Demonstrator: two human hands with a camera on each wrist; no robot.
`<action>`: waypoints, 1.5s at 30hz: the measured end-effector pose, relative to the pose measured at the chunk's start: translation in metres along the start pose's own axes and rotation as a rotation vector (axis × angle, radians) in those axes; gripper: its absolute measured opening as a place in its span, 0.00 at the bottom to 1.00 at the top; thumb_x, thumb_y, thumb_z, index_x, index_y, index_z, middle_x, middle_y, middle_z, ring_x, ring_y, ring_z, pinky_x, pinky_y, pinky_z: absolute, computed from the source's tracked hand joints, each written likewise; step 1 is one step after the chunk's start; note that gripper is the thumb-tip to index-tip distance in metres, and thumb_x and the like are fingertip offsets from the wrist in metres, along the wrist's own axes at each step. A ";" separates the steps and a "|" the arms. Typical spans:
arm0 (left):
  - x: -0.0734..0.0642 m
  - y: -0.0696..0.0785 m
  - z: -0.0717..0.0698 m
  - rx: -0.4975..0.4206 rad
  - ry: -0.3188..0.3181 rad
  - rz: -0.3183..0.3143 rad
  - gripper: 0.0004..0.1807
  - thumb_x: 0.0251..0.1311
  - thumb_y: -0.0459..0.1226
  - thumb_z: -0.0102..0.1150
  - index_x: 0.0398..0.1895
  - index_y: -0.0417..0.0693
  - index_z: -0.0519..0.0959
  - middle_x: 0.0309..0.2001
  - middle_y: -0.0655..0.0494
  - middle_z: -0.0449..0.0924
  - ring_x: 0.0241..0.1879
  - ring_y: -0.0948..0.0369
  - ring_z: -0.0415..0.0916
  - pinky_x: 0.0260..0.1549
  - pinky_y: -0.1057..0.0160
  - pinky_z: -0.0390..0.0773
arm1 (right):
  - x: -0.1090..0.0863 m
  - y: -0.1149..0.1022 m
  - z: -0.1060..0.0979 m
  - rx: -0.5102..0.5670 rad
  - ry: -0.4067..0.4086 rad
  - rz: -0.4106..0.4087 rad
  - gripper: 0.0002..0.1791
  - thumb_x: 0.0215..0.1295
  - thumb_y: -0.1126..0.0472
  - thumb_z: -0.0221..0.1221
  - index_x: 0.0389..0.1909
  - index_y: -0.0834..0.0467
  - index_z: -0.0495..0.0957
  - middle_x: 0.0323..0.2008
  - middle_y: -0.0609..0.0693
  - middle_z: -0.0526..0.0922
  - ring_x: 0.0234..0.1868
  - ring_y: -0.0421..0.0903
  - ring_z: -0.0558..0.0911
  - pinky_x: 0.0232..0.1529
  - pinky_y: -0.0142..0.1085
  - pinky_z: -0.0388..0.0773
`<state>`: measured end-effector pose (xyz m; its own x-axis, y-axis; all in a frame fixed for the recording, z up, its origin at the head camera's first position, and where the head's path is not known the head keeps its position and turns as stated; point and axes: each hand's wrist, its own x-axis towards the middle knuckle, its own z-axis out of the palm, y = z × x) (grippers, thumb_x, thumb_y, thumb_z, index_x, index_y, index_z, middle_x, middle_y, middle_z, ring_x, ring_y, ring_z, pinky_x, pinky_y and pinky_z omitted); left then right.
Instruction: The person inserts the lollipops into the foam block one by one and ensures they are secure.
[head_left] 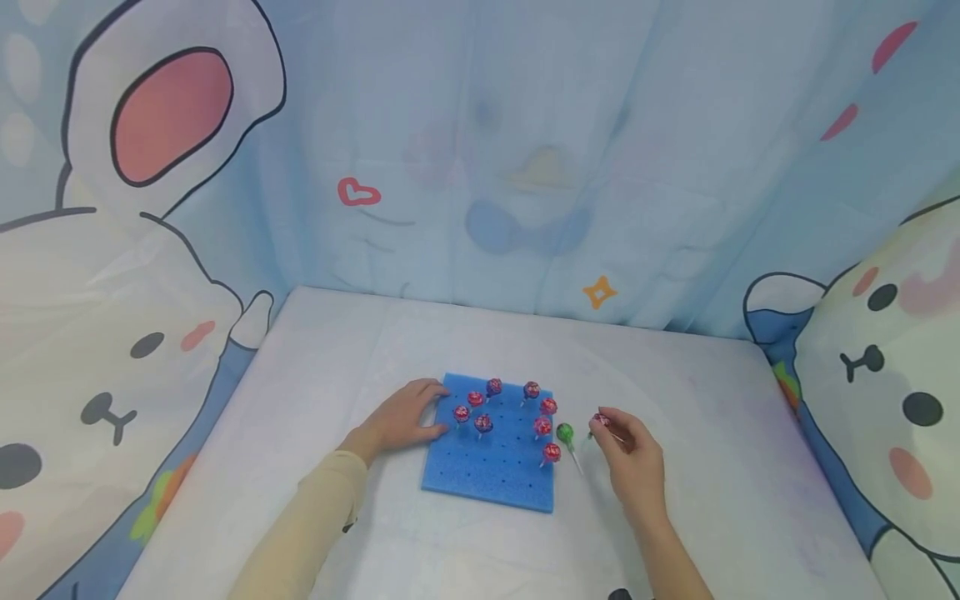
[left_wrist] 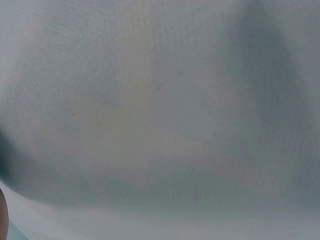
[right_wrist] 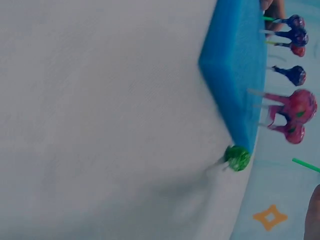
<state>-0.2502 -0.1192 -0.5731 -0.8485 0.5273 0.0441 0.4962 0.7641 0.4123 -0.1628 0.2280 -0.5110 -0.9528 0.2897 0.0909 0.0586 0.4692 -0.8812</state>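
Note:
A blue foam board (head_left: 487,475) with rows of small holes lies on the table. My left hand (head_left: 397,421) rests against its left edge, thumb and fingers spread apart and touching it. Several wrapped lollipops stand in the board, among them a red one (head_left: 551,452) at the right edge and a dark one (head_left: 483,424) nearer the middle. Right of the board, my right hand (head_left: 636,458) pinches a red-wrapped lollipop (head_left: 600,420); its green stick (right_wrist: 306,165) shows in the right wrist view. Between that hand and the board lies a green lollipop (head_left: 565,433) with a white stick.
The white-covered table (head_left: 360,333) ends at the back against a light blue printed curtain (head_left: 420,100). Large cartoon figures are printed on the cloth at both sides. Mostly blurred pale cloth (left_wrist: 160,120) fills the left wrist view.

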 end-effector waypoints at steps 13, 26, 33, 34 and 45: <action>-0.002 0.002 -0.001 -0.013 -0.005 -0.007 0.35 0.61 0.58 0.57 0.68 0.54 0.67 0.70 0.53 0.64 0.71 0.55 0.58 0.69 0.55 0.60 | -0.011 -0.045 0.045 0.249 -0.212 -0.071 0.18 0.68 0.56 0.60 0.57 0.53 0.78 0.55 0.50 0.80 0.55 0.42 0.81 0.49 0.27 0.78; -0.001 0.001 -0.001 -0.009 0.008 0.015 0.34 0.61 0.57 0.57 0.67 0.54 0.67 0.68 0.53 0.65 0.70 0.55 0.60 0.68 0.55 0.60 | -0.029 -0.032 0.081 0.009 -0.250 -0.183 0.16 0.66 0.66 0.61 0.55 0.60 0.79 0.51 0.54 0.82 0.53 0.50 0.82 0.49 0.36 0.79; 0.000 -0.002 0.001 0.000 0.032 0.055 0.34 0.61 0.56 0.58 0.66 0.52 0.68 0.67 0.50 0.66 0.69 0.53 0.61 0.68 0.55 0.61 | -0.029 -0.029 0.086 -0.051 -0.234 -0.231 0.16 0.66 0.67 0.60 0.55 0.61 0.78 0.51 0.54 0.82 0.54 0.49 0.82 0.51 0.36 0.79; 0.000 -0.002 0.001 0.000 0.029 0.052 0.34 0.61 0.56 0.58 0.67 0.52 0.68 0.67 0.51 0.66 0.69 0.53 0.61 0.68 0.55 0.61 | -0.029 -0.029 0.086 -0.056 -0.229 -0.232 0.16 0.66 0.67 0.60 0.55 0.61 0.78 0.51 0.54 0.82 0.54 0.49 0.82 0.51 0.37 0.79; -0.001 0.000 -0.001 0.010 0.013 0.032 0.34 0.61 0.57 0.57 0.68 0.53 0.67 0.68 0.52 0.66 0.69 0.54 0.60 0.68 0.55 0.61 | -0.030 -0.028 0.095 -0.010 -0.224 -0.123 0.17 0.67 0.64 0.61 0.56 0.58 0.78 0.53 0.53 0.81 0.56 0.49 0.81 0.52 0.37 0.78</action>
<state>-0.2496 -0.1196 -0.5721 -0.8343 0.5470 0.0689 0.5251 0.7503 0.4017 -0.1646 0.1267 -0.5330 -0.9951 0.0386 0.0910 -0.0597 0.4983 -0.8649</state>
